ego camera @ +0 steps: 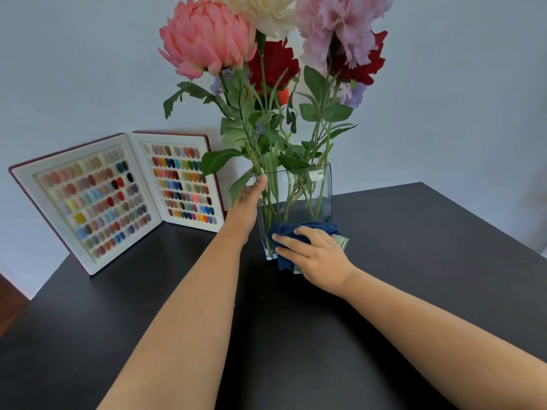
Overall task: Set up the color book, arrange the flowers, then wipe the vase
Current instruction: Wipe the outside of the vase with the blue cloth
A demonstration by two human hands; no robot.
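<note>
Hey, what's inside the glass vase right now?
Green flower stems stand inside the glass vase, reaching toward its base. The blue cloth under the right hand covers the lower front, hiding the stem ends.

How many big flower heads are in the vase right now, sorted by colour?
Pink: 1
Cream: 1
Lilac-pink: 1
Red: 2, the second partly hidden behind the lilac-pink one
Total: 5 big heads in the glass vase. Small purple and orange bits lower down are not counted.
</note>
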